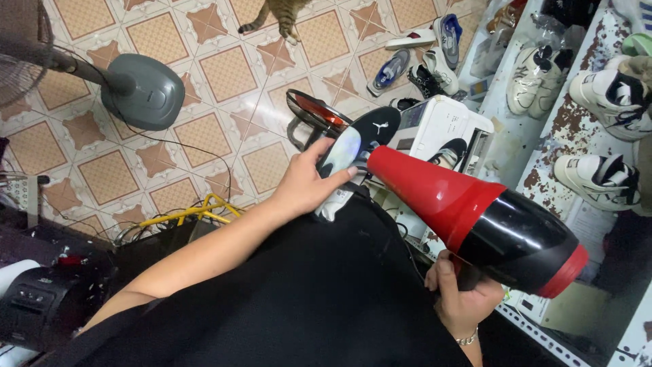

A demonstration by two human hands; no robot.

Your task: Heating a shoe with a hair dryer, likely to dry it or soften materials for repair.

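My left hand [309, 182] grips a black and white shoe insole [356, 143], held out over my lap. My right hand [462, 295] is closed around the handle of a red and black hair dryer [489, 217]. The dryer's red nozzle points at the insole and nearly touches it. My lap is covered in black cloth [305, 292].
A grey standing fan [139, 92] sits on the patterned tile floor at left. A cat [282, 15] walks at the top. White shelves [543, 143] at right carry several sneakers [608, 92]. A white box [445, 129], loose slippers [390, 71] and yellow cables [193, 211] lie nearby.
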